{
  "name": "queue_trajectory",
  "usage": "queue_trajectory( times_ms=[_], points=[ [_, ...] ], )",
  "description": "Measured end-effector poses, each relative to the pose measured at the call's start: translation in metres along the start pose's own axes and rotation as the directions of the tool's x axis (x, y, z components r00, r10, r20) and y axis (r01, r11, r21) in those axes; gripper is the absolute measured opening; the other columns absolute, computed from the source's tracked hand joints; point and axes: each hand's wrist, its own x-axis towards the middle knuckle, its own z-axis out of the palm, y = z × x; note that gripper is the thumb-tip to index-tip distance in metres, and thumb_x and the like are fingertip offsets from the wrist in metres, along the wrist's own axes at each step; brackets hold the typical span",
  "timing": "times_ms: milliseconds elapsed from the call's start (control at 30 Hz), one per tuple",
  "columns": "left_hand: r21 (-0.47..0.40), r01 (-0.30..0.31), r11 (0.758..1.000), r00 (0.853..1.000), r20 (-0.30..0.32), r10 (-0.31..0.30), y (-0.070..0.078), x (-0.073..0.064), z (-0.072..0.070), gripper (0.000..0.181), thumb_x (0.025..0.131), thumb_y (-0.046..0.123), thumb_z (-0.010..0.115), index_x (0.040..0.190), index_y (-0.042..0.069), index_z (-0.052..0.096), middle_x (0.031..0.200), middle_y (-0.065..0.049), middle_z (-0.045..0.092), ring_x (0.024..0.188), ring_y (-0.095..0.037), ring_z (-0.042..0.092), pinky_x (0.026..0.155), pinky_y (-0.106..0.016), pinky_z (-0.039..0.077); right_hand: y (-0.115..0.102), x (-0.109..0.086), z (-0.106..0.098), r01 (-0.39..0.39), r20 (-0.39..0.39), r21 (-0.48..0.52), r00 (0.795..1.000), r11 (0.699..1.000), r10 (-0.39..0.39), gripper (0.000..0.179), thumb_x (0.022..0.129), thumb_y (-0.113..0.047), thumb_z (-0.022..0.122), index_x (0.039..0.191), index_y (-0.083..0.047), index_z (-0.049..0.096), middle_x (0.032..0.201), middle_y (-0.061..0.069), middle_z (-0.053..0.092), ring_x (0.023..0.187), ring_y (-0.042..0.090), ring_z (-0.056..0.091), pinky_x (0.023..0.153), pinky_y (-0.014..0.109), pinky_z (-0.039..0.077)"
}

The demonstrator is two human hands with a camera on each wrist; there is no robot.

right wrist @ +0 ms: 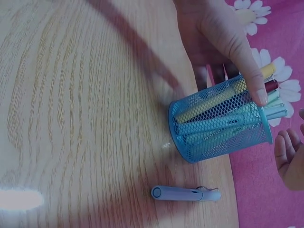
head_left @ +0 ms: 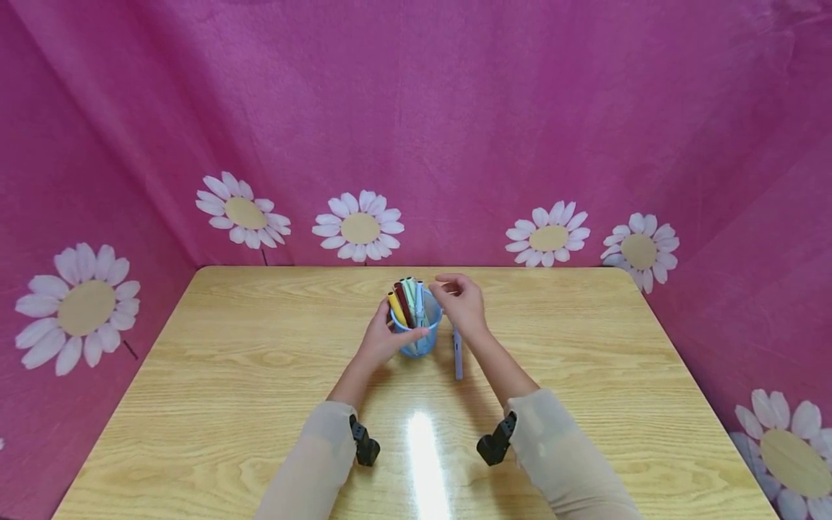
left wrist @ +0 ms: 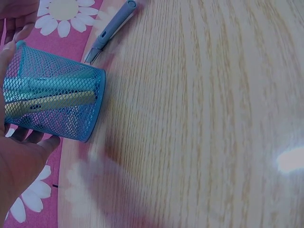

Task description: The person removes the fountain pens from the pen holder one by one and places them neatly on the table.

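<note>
A blue mesh pen cup [head_left: 418, 345] stands on the table, tilted slightly in the wrist views' framing. My left hand [head_left: 383, 338] grips it from the left, thumb across the front near the rim. Inside lean several pens: a yellow pen [head_left: 396, 306], a dark red pen [right wrist: 271, 86], green ones and a light blue pen [head_left: 419, 297]. Beside the rim on the right is my right hand [head_left: 465, 303], fingers loosely bent, with nothing seen between them. Below it, a lavender pen [right wrist: 178, 193] with a clip lies on the table, right of the cup.
The wooden table [head_left: 247, 390] reaches back to a pink curtain [head_left: 429, 130] printed with white daisies, which also hangs at both sides. Bright light reflects near the table's front. A small black camera [head_left: 365, 442] sits on the left wrist, another black camera [head_left: 495, 442] on the right.
</note>
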Motion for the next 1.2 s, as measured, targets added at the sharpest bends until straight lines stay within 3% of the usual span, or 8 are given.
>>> queue_trajectory(
  times_ms=[200,300,400,533,900,1200],
  points=[
    [-0.009,-0.006,1.000,1.000,0.018,0.006,-0.001,0.000,-0.001,0.092,0.078,0.030,0.076,0.148,0.016,0.019,0.150,-0.009,0.032,0.138,-0.031,0.031,0.112,-0.047,0.031,-0.002,0.000,0.004,0.017,0.007,-0.035,1.000,0.999,-0.017,0.027,0.083,-0.019,0.069,0.106,-0.005,0.066,0.084,0.004,0.060,0.072,0.008,0.053,0.059,0.018,0.046],
    [-0.010,-0.010,1.000,0.999,0.033,0.010,0.011,-0.007,-0.004,0.092,0.079,0.027,0.075,0.149,0.012,0.018,0.150,-0.013,0.031,0.138,-0.033,0.031,0.112,-0.047,0.031,-0.003,0.000,0.007,0.026,0.013,-0.052,1.000,0.998,-0.025,0.028,0.083,-0.020,0.070,0.106,-0.005,0.066,0.085,0.006,0.061,0.076,0.010,0.054,0.061,0.019,0.046],
    [-0.016,-0.014,1.000,1.000,0.028,0.014,0.011,-0.006,-0.004,0.091,0.078,0.025,0.076,0.148,0.010,0.019,0.148,-0.013,0.033,0.137,-0.032,0.032,0.112,-0.047,0.032,-0.003,0.001,0.010,0.031,0.014,-0.073,0.999,0.997,-0.031,0.030,0.083,-0.021,0.070,0.108,-0.004,0.066,0.085,0.007,0.061,0.075,0.011,0.054,0.061,0.019,0.046],
    [-0.023,-0.028,0.999,1.000,0.003,0.028,-0.001,0.001,-0.001,0.090,0.077,0.025,0.077,0.147,0.013,0.021,0.146,-0.010,0.036,0.136,-0.030,0.034,0.111,-0.047,0.032,-0.002,0.001,0.012,0.034,0.017,-0.097,0.999,0.995,-0.033,0.033,0.082,-0.021,0.070,0.110,-0.003,0.065,0.085,0.007,0.061,0.073,0.012,0.054,0.059,0.018,0.045],
    [-0.023,-0.003,1.000,0.999,0.037,0.003,-0.002,0.003,-0.001,0.092,0.079,0.025,0.075,0.149,0.014,0.017,0.150,-0.011,0.030,0.138,-0.031,0.031,0.112,-0.047,0.031,-0.001,-0.002,0.015,0.037,0.018,-0.167,0.999,0.985,-0.034,0.030,0.082,-0.019,0.070,0.108,-0.005,0.064,0.084,0.009,0.062,0.070,0.012,0.053,0.055,0.017,0.043],
    [-0.023,-0.002,1.000,0.999,0.038,0.003,-0.002,0.002,-0.002,0.091,0.079,0.027,0.075,0.149,0.015,0.017,0.150,-0.010,0.030,0.138,-0.031,0.031,0.111,-0.047,0.032,0.000,0.001,0.020,0.072,0.021,-0.228,0.997,0.971,-0.069,0.032,0.081,-0.017,0.072,0.108,-0.003,0.064,0.086,0.012,0.064,0.079,0.020,0.059,0.058,0.016,0.044]
  ],
)
